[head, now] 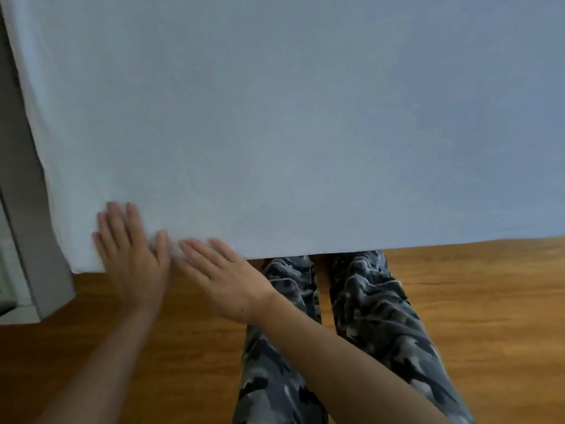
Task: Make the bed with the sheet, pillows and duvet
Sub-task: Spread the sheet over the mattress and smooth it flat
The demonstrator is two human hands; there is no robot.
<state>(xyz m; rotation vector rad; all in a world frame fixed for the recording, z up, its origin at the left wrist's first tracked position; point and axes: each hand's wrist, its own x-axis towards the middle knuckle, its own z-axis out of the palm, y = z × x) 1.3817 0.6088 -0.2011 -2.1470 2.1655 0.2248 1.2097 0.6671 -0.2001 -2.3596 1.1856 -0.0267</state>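
Fingers of both hands are seen straight and held close together, nothing gripped. The left hand is laid flat on the sheet at the lower left of the frame, near the bed corner; the right hand is angled in beside it at the hanging edge, presumably to smooth the cloth. The sheet fills the upper frame. Grey furniture stands at far left, wooden floor below.

Sheet pale blue-white, plain; floor orange-brown wood grain; trousers grey/black/white camo; cabinet lt grey.
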